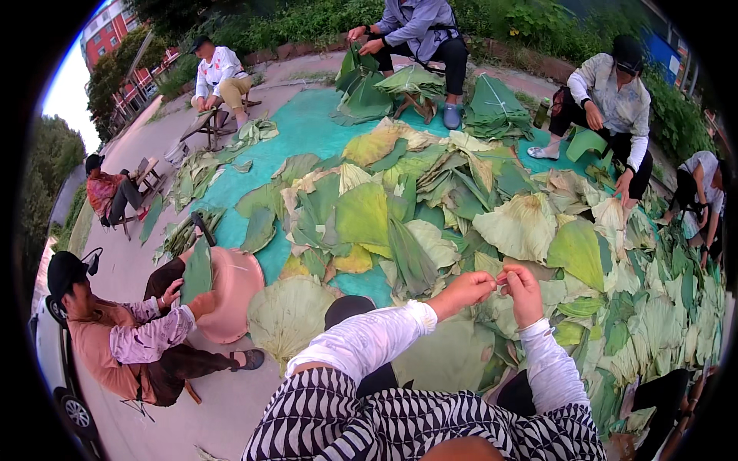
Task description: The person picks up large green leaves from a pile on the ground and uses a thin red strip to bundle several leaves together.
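My left hand (468, 291) and my right hand (523, 290) meet above the pile, fingertips pinched close together. Whatever lies between them, if anything, is too small to make out. Beneath both hands spreads a heap of large lotus leaves, green, yellow and pale. A pale, dry lotus leaf (520, 227) lies just beyond my hands, beside a yellow-green leaf (578, 253). Near my left forearm rests a broad pale-green leaf (290, 316). Another wide leaf (448, 355) is spread below my wrists, near my knees.
A teal ground sheet (304, 123) shows under the heap. At left, a person (127, 330) holds a green leaf beside a pink plastic basin (231, 296). Several other people sit around the pile. A tied leaf stack (496, 107) stands at the back. A car (65, 376) is at far left.
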Demonstrator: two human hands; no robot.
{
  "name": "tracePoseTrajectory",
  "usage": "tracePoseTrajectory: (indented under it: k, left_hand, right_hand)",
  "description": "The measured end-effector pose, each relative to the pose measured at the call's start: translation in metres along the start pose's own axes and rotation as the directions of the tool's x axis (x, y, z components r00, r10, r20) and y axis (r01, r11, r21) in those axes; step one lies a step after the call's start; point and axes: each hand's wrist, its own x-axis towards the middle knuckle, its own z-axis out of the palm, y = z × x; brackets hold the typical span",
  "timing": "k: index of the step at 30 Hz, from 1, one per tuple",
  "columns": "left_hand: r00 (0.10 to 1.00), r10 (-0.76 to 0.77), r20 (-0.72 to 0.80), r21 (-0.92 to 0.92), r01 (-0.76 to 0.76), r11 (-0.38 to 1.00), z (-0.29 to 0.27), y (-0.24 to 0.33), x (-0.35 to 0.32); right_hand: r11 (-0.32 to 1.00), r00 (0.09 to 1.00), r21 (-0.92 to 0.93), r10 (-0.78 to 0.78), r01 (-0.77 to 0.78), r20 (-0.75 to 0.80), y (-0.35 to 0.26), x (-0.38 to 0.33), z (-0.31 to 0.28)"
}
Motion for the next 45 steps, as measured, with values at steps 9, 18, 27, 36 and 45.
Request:
tracePoseTrajectory:
  k: [9,18,27,36,45]
  left_hand:
    - [0.996,0.091,-0.002,0.093,-0.090,0.992,0.003,-0.004,-0.002]
    - [0.993,-0.014,-0.117,0.080,0.024,0.997,0.008,-0.001,0.000]
    - [0.995,-0.095,0.021,0.019,0.095,0.995,0.027,-0.007,0.005]
    - [1.000,0.027,0.013,0.092,-0.028,0.995,0.018,-0.015,0.003]
    - [0.996,-0.048,-0.081,0.076,0.054,0.996,0.019,-0.006,-0.004]
  right_hand:
    - [0.983,0.989,0.173,0.086,-0.065,-0.116,0.003,-0.002,0.002]
    - [0.989,0.973,0.095,0.129,-0.112,-0.189,-0.003,0.003,0.000]
    - [0.993,0.972,0.041,0.120,-0.114,-0.203,-0.012,-0.006,-0.020]
    - [0.913,0.945,0.309,0.311,-0.268,-0.099,-0.020,-0.015,-0.012]
    - [0.995,0.989,0.072,-0.051,0.061,-0.140,0.004,-0.004,-0.010]
